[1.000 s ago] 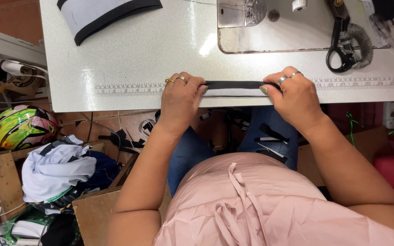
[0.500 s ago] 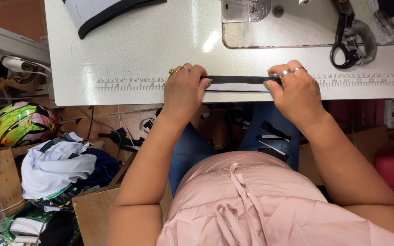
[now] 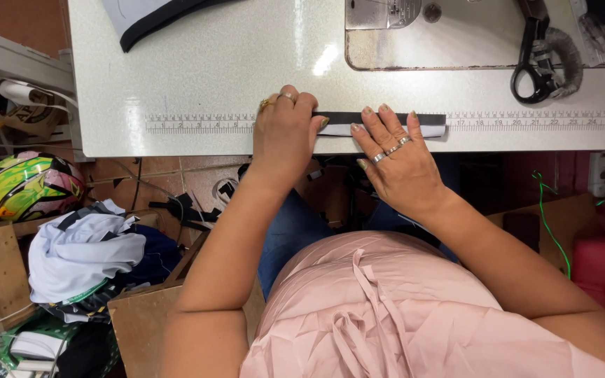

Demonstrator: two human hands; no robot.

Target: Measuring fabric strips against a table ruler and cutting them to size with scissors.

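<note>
The right hand (image 3: 397, 157) has slid closer to the left hand (image 3: 285, 136), both grips pressing the black-and-white strip (image 3: 386, 124) flat.

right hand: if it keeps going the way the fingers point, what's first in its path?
The right hand points up the table, fingertips already on the black strip along the printed ruler. Beyond that lies bare tabletop, then probably the sewing machine's metal plate. The scissors sit off to the right.
</note>
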